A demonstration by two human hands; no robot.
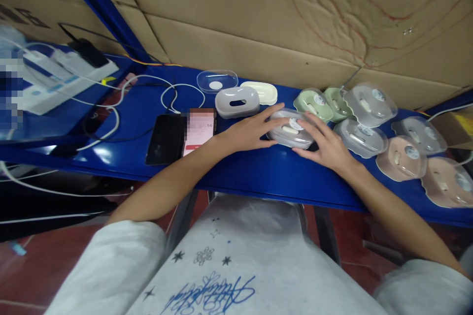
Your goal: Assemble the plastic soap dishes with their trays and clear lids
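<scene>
A grey soap box (295, 139) with a clear lid and a round sticker on top rests on the blue table, between my hands. My left hand (253, 131) holds its left side, fingers over the lid and thumb low at the front edge. From the right, my right hand (328, 143) grips the same box, fingertips by the sticker. Just behind my left hand sits an uncovered grey soap box base (226, 108) with an oval opening. A cream oval tray (269, 92) and a loose clear lid (226, 79) lie behind it.
Several lidded boxes stand at the right: green (310, 101), grey (360, 140) and pink-beige (401, 160). A black phone (164, 139) and a lit phone (201, 130) lie left. White cables lead to a power strip (62, 88). Cardboard (229, 15) lines the back.
</scene>
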